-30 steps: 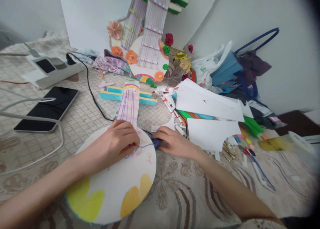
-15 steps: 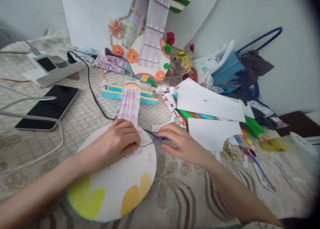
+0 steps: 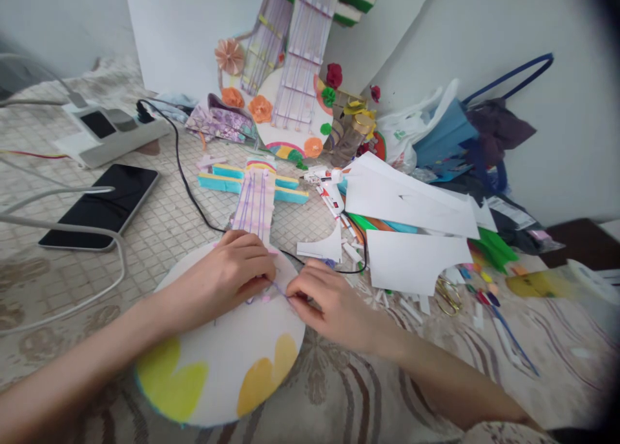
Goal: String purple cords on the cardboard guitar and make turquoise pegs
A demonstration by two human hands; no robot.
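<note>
A handmade paper guitar (image 3: pixel 223 373) lies on the table, its round white body painted with yellow and orange patches. Purple strings run up its pink neck (image 3: pixel 255 202) to a head with turquoise pegs. My left hand (image 3: pixel 230 266) rests on the upper body, fingers curled together around the end of a purple yarn (image 3: pixel 278 289); its fingertips are partly hidden. Over the body's right edge, my right hand (image 3: pixel 327 302) pinches the same yarn between thumb and fingers. A short stretch of yarn spans the two hands. Behind the right hand lies a small purple yarn bundle (image 3: pixel 329 262).
A glue gun (image 3: pixel 329 186) with a black cord lies beyond the hands. White card sheets (image 3: pixel 411 205), paper scraps and scissors (image 3: pixel 448 297) are on the right. A phone (image 3: pixel 101 208) and power strip (image 3: pixel 116 137) lie left; another decorated guitar (image 3: pixel 295 102) stands behind.
My right hand has moved left and down toward the guitar, and its fingers have closed on the yarn. The left hand stays on the body. The view has shifted slightly.
</note>
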